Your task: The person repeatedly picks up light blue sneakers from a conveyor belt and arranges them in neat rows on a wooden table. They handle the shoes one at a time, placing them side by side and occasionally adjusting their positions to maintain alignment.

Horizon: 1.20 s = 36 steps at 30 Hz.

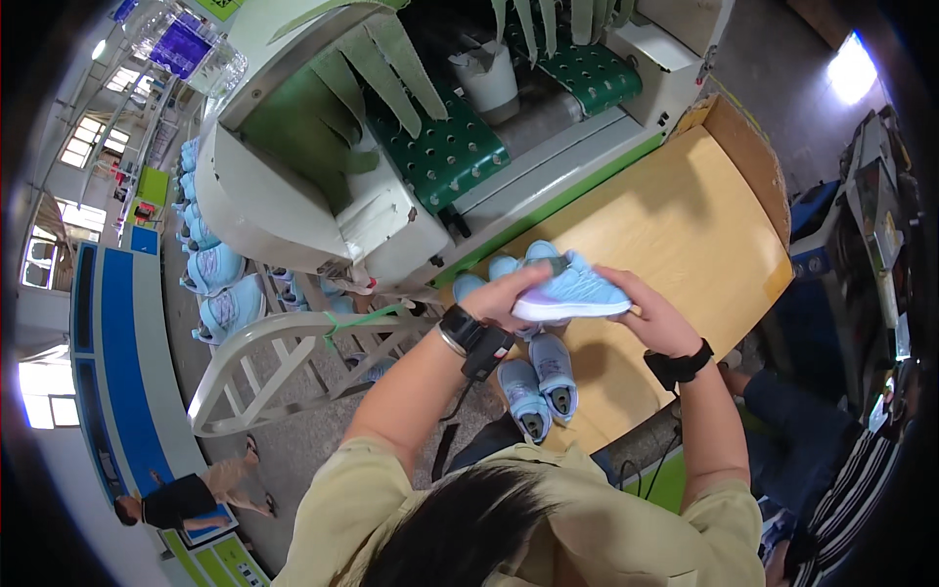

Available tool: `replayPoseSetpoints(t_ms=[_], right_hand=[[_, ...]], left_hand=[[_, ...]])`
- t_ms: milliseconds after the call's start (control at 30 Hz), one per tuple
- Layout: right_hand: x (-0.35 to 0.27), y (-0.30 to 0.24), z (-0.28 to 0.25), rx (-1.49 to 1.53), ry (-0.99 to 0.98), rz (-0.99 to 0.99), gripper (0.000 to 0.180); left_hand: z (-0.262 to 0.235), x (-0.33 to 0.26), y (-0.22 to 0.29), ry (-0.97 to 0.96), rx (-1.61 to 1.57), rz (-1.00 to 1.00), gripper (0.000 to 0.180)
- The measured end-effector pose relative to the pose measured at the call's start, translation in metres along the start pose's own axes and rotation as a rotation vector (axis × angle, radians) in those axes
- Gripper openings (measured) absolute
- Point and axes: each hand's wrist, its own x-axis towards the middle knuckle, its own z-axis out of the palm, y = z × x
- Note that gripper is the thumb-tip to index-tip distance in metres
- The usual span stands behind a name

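A shoe [572, 291] sat between the left hand [509, 296] and the right hand [657, 315], above the wooden table [685, 215]. Below it on the table lay a pair of shoes [538, 382] side by side, and more shoes [499, 269] lay just behind the left hand. The machine [391, 147] stood behind the table, its perforated belt [445, 147] inside. To the left stood a rack [293, 342], with what seemed further shoes [210, 279] behind it.
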Motion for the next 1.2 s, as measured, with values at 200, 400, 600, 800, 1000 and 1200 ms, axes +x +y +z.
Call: replayPoseSetpoints(t_ms=[200,400,600,800,1000,1200], right_hand=[[0.025,0.057,0.055,0.023,0.344,0.272,0.082],[0.053,0.117,0.146,0.020,0.428,0.077,0.078],[0.046,0.051,0.044,0.398,0.660,0.217,0.067],[0.189,-0.076,-0.090,-0.004,0.836,-0.388,0.062],[0.301,-0.020,-0.117,-0.470,0.751,-0.195,0.063],[0.160,0.093,-0.045,-0.583,0.530,-0.201,0.080]], left_hand=[[0.059,-0.041,0.037,0.121,-0.117,0.458,0.049],[0.045,0.032,0.100,1.108,1.127,1.426,0.094],[0.009,0.048,0.126,1.184,0.860,1.302,0.101],[0.031,0.007,0.036,0.944,1.113,1.218,0.104],[0.002,-0.023,-0.043,0.867,1.767,0.246,0.089],[-0.035,-0.021,-0.082,0.785,1.748,0.202,0.083]])
